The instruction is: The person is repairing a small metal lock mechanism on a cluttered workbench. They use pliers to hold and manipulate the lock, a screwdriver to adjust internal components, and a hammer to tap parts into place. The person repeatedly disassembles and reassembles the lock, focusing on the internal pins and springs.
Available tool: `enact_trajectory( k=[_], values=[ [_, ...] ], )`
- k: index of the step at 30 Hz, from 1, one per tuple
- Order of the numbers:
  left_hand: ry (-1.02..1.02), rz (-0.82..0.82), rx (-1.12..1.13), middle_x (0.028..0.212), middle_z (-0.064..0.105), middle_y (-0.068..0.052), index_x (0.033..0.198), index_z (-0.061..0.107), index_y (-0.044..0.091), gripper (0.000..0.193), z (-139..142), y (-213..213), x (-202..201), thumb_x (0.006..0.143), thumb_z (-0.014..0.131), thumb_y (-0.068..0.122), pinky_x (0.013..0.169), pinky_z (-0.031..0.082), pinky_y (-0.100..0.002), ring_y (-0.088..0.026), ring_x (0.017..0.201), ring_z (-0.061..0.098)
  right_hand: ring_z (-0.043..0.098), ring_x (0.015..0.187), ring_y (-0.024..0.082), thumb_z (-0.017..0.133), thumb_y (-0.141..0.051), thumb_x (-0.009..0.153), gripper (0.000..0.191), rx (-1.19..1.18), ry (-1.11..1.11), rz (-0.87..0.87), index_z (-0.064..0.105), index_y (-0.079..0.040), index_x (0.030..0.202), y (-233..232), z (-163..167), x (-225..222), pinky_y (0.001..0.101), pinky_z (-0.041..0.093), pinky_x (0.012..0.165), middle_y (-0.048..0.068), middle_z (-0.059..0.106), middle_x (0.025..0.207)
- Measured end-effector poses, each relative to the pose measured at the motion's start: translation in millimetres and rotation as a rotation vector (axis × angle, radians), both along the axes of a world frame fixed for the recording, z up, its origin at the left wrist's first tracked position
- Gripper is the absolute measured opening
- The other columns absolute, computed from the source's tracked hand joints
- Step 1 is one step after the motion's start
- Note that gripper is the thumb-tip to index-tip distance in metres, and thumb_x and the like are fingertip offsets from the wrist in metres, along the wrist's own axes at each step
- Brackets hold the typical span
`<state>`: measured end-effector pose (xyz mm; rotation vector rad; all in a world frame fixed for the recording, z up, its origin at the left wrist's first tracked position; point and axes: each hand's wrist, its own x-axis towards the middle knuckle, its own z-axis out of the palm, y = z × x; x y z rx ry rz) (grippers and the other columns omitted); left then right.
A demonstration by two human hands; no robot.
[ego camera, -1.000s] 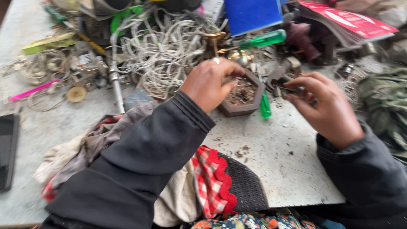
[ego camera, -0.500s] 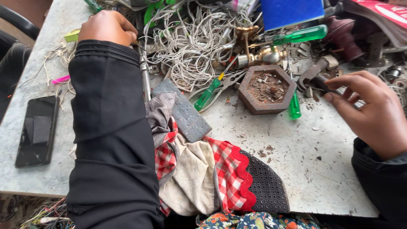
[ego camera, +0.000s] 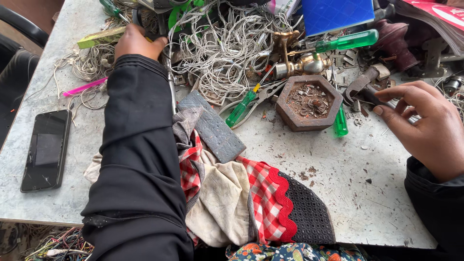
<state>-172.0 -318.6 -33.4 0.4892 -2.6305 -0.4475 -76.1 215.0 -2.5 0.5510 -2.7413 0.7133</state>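
My left hand (ego camera: 137, 43) reaches to the far left back of the table, its sleeve (ego camera: 140, 159) across the grey tabletop (ego camera: 338, 193). Its fingers curl down into the clutter beside a yellow-green strip (ego camera: 99, 37) and a tangle of white wire (ego camera: 222, 46); what they touch is hidden. My right hand (ego camera: 423, 125) rests at the right edge. Its thumb and fingers pinch the handle of rusty pliers (ego camera: 360, 84). A hexagonal brown dish (ego camera: 290, 113) of metal scraps sits just left of the pliers.
Green-handled screwdrivers (ego camera: 348, 41) (ego camera: 241, 108) (ego camera: 340, 123), a brass fitting (ego camera: 295, 58) and a blue box (ego camera: 333, 14) crowd the back. A grey block (ego camera: 215, 128) lies on a red checked cloth (ego camera: 232, 193). A black phone (ego camera: 46, 150) lies at the left, with a pink pen (ego camera: 84, 87) nearby.
My left hand has left the hexagonal dish and swung to the far left back of the table. My right hand stays by the pliers. The view has shifted left.
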Motion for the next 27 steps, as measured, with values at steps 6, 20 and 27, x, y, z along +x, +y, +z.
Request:
enact_trajectory(
  k=[6,20,27],
  values=[
    [0.201,-0.15,0.705,0.112,0.073,-0.022,0.122,0.056,-0.007,0.052,17,-25,21,0.086,0.081,0.022,0.071,0.058,-0.033,-0.023,0.085,0.07,0.066,0.083,0.018,0.076,-0.008,0.091,0.026,-0.01,-0.003,-0.005,0.075,0.0,0.116,-4,-7,1,0.0321,0.056,0.07,0.015,0.069,0.113],
    [0.882,-0.786,1.712,0.109,0.067,-0.018,0.131,0.041,0.001,0.036,62,19,47,0.099,0.053,-0.009,0.087,0.066,-0.04,-0.027,0.095,0.073,0.067,0.084,0.019,0.075,-0.013,0.097,0.027,-0.146,0.073,0.002,0.074,-0.003,0.123,25,-27,23,0.0325,0.055,0.074,0.011,0.071,0.115],
    [0.651,-0.942,1.121,0.111,0.069,-0.011,0.142,0.033,0.011,0.038,72,123,59,0.108,0.045,-0.001,0.092,0.063,-0.035,-0.02,0.102,0.072,0.067,0.082,0.018,0.072,-0.015,0.093,0.03,-0.151,-0.035,-0.006,0.074,-0.008,0.122,30,-17,37,0.0329,0.056,0.069,0.008,0.067,0.112]
  ],
)
